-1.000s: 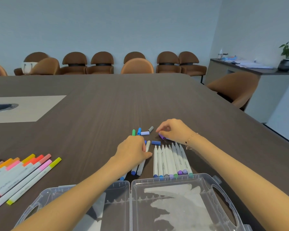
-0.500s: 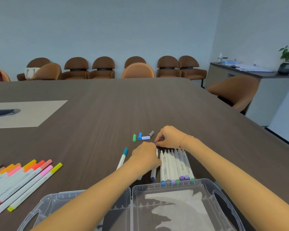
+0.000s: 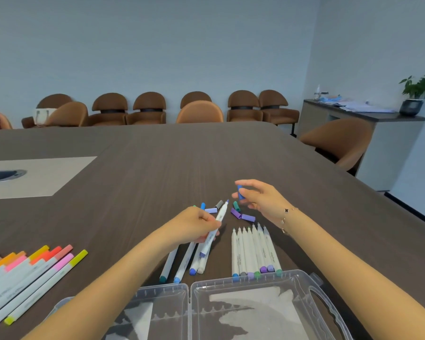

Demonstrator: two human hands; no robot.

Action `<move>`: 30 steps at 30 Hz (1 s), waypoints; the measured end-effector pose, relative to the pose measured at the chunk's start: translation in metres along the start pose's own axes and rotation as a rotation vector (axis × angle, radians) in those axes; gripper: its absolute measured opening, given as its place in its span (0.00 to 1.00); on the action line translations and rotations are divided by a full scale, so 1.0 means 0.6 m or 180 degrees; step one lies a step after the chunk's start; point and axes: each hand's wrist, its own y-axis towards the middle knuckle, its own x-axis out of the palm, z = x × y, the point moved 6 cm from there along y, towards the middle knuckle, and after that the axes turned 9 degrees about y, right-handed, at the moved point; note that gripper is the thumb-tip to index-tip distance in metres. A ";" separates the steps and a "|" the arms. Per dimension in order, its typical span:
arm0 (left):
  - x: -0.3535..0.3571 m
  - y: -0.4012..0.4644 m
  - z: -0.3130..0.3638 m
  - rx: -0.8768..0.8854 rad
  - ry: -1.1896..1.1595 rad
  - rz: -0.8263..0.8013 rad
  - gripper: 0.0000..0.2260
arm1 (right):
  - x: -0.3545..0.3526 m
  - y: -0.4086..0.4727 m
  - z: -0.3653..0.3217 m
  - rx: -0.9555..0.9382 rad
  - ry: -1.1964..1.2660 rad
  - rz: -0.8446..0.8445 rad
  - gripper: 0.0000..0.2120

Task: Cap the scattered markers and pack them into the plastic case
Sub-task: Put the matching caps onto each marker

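My left hand [image 3: 198, 223] grips a white marker [image 3: 216, 227] with a bare blue tip that points up and away. My right hand [image 3: 260, 197] pinches a blue cap [image 3: 240, 191] a little beyond and to the right of that tip. Loose caps [image 3: 241, 213] in purple, teal, grey and blue lie on the table between my hands. A row of several uncapped white markers [image 3: 254, 251] lies just before the open clear plastic case [image 3: 324, 305]. Other white markers [image 3: 184, 263] lie fanned out under my left hand.
A group of capped pink, orange and yellow markers [image 3: 30, 273] lies at the left on the dark wooden table [image 3: 157, 168]. Brown chairs [image 3: 196, 109] line the far wall, and one chair [image 3: 339, 141] stands at the table's right side by a cabinet with a plant.
My left hand has lifted a blue-tipped marker off the table. My right hand has picked up a blue cap and risen with it. The camera view has tilted.
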 end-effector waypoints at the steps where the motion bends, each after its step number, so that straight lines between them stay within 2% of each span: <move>1: 0.005 0.001 -0.004 -0.0061 -0.0307 -0.0074 0.07 | 0.001 -0.002 0.001 0.0016 0.0141 0.0008 0.11; 5: 0.015 -0.003 -0.009 -0.0139 -0.0899 -0.0190 0.08 | 0.009 -0.010 0.000 0.0080 0.0434 0.0032 0.10; 13: 0.017 -0.007 -0.004 -0.0132 -0.1610 -0.0386 0.10 | 0.006 -0.008 0.003 -0.0004 0.0175 0.0329 0.12; 18: 0.021 -0.011 -0.004 -0.0081 -0.1456 -0.0379 0.09 | 0.009 -0.008 0.006 0.0021 0.0212 0.0380 0.12; 25: 0.019 -0.007 0.000 -0.0074 -0.1437 -0.0256 0.09 | 0.018 -0.015 0.001 -0.0028 -0.0262 0.0257 0.10; 30: 0.026 -0.008 0.003 -0.0238 -0.1578 -0.0241 0.10 | 0.030 -0.017 -0.006 -0.0189 -0.0261 0.0279 0.08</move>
